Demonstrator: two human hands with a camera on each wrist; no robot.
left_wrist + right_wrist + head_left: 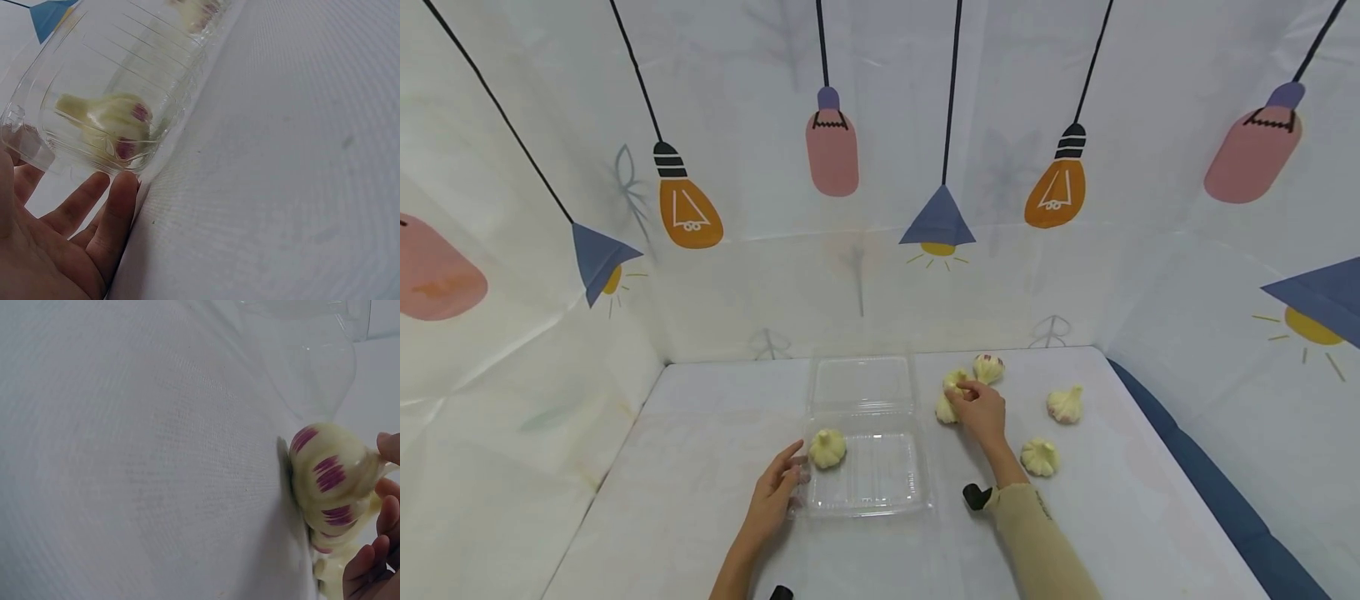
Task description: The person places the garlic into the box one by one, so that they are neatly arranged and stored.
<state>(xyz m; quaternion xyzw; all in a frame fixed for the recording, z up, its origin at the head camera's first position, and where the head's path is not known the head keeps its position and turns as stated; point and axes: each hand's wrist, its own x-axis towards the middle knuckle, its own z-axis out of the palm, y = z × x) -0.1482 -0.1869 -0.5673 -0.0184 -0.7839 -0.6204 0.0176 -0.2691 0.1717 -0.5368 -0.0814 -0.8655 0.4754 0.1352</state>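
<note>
Pinching the garlic bulb between fingers on the desk, right of the clear box, the right hand likely needs a straight lift, while the left hand, fingers apart, touches the box.

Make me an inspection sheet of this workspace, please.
Surface: white table, a few small specks.
Job's things: open clear container, one garlic bulb inside, near its left side; more bulbs to its right.
Clutter: small black pieces near both wrists, identity unclear.
Left hand: at the container's left edge.
Right hand: pinches a bulb's stem.
Cables: nothing seen, only printed lamp cords.
Surroundings: pale walls with printed lamps; blue fabric on the right.
</note>
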